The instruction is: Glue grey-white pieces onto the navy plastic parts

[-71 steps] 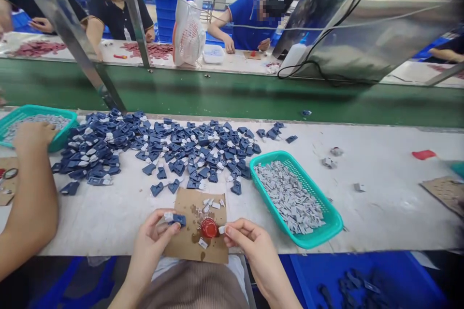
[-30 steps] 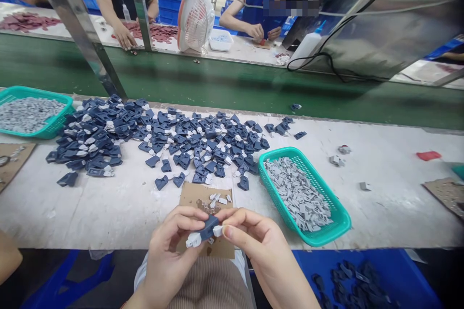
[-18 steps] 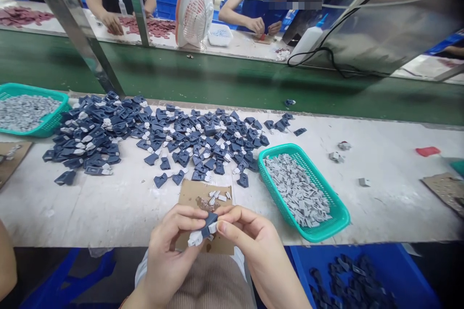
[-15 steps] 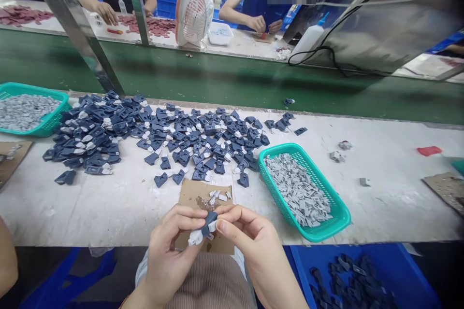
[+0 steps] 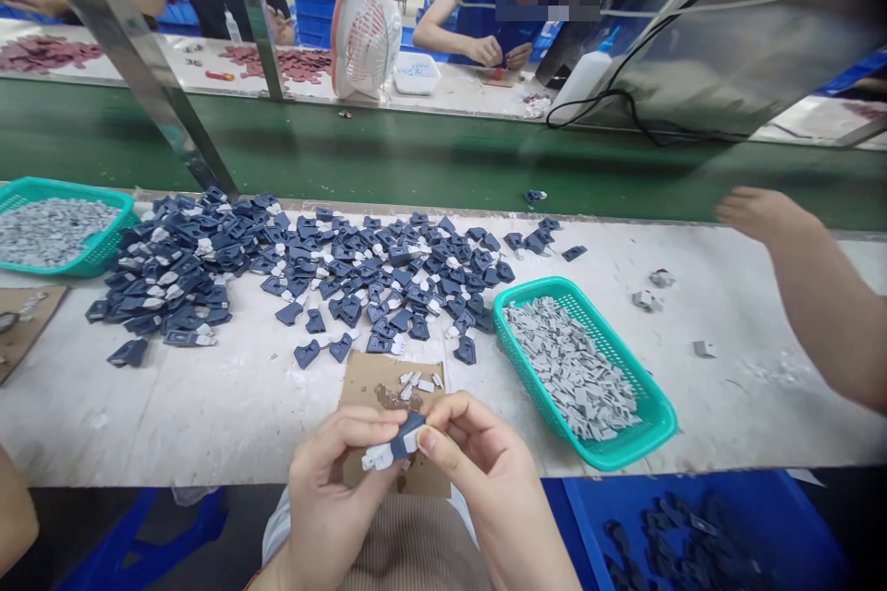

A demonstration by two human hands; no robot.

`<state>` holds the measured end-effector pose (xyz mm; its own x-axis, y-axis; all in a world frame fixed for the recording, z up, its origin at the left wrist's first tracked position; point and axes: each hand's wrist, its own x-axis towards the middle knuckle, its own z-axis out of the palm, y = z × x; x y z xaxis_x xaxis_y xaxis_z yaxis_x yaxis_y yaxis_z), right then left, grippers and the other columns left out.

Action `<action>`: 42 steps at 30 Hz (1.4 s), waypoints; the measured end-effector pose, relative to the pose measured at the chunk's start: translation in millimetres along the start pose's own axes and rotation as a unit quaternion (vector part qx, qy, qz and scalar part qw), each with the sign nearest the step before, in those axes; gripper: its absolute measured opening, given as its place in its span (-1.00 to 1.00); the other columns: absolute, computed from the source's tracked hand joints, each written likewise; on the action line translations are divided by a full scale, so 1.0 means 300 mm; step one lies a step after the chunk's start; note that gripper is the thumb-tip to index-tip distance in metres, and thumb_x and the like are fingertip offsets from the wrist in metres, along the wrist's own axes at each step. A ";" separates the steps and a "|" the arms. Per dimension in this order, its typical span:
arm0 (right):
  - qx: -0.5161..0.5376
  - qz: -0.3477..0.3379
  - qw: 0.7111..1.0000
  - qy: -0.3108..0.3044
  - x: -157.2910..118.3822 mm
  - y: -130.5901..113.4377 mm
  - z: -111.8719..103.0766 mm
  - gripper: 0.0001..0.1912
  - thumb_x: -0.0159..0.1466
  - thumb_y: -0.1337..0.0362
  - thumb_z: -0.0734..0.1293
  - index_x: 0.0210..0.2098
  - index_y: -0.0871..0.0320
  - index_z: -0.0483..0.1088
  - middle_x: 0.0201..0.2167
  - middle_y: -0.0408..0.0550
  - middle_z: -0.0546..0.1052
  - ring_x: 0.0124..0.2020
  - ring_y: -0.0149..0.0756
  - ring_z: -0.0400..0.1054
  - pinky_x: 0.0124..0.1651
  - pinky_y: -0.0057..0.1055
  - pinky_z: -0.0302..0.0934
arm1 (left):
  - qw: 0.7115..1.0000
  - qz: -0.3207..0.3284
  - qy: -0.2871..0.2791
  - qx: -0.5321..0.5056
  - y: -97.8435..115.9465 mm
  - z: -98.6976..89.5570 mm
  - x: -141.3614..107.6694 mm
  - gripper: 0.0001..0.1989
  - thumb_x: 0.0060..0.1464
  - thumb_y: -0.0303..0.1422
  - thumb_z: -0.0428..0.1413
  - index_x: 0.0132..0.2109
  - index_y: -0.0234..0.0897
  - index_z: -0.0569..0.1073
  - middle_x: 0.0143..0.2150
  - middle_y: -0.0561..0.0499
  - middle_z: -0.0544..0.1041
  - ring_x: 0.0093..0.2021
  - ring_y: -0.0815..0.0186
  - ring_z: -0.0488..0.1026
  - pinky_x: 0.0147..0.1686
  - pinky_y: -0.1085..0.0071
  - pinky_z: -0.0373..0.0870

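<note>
A dark blue part (image 5: 407, 434) with a white end piece is held over a brown cardboard piece (image 5: 360, 379) at the table's front edge. My left hand (image 5: 333, 480) is closed round it from the left, fingers on top and thumb below. From the right, my right hand (image 5: 485, 471) pinches a small light grey piece (image 5: 410, 440) against the part's side. Several loose grey pieces (image 5: 416, 382) and a brownish smear lie on the cardboard. Behind it spreads a large pile of dark blue parts (image 5: 388, 268) with white ends.
A green basket (image 5: 648, 448) of grey pieces stands on the right, another green basket (image 5: 111, 249) at far left. Another person's arm (image 5: 810, 295) reaches in from the right. Below sits a blue bin (image 5: 776, 536). People work beyond the green strip (image 5: 416, 148).
Another person's arm has come in at the right, and the red object there is no longer seen. The grey piece now lies flatter against the blue part. A person's hand across has lifted.
</note>
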<state>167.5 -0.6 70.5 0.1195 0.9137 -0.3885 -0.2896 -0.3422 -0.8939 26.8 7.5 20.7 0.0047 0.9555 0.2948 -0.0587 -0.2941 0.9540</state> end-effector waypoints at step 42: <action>-0.447 -0.161 0.867 0.151 0.212 -0.156 -0.426 -0.63 0.37 0.08 0.17 -0.13 0.13 0.54 -0.12 0.10 0.60 -0.13 -0.04 0.46 -0.14 -0.20 0.31 | 0.984 0.018 -0.083 0.158 -0.053 -0.022 0.264 -0.88 0.13 -0.34 0.22 -0.22 -0.18 0.65 -0.43 -0.01 0.57 -0.41 0.29 0.52 -0.42 0.45 0.49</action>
<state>310.2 45.4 59.1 0.3402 0.9403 -0.0075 0.6401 -0.2374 -0.7307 21.5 87.9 28.6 0.1730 0.9350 0.3094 0.2517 -0.3457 0.9040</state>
